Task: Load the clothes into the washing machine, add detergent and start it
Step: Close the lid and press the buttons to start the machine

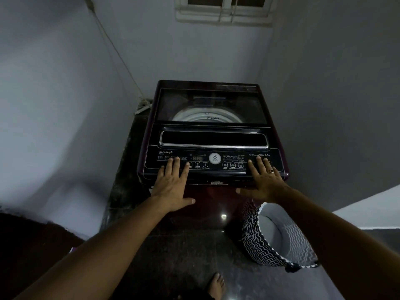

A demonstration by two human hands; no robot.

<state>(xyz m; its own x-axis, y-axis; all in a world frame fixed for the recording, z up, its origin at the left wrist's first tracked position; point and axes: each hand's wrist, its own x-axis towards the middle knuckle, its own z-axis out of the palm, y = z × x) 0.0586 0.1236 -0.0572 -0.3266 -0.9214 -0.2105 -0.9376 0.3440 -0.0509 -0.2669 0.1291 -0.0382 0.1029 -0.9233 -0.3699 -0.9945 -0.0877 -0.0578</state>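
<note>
A dark maroon top-loading washing machine (213,135) stands in the corner with its glass lid (211,107) down; the pale drum shows through it. The black control panel (216,160) runs along the front, its display unlit. My left hand (173,185) lies flat, fingers spread, on the panel's left end. On the right end my right hand (265,180), wearing a ring, rests the same way. Neither hand holds anything. A black-and-white zigzag laundry basket (259,241) stands on the floor to the machine's right; I see only its pale lining, no clothes. No detergent is in view.
Grey walls close in on both sides and behind the machine. A cable runs down the left wall to a power strip (142,106) beside the machine. A window (225,8) is high on the back wall. My bare foot (216,286) stands on the dark floor.
</note>
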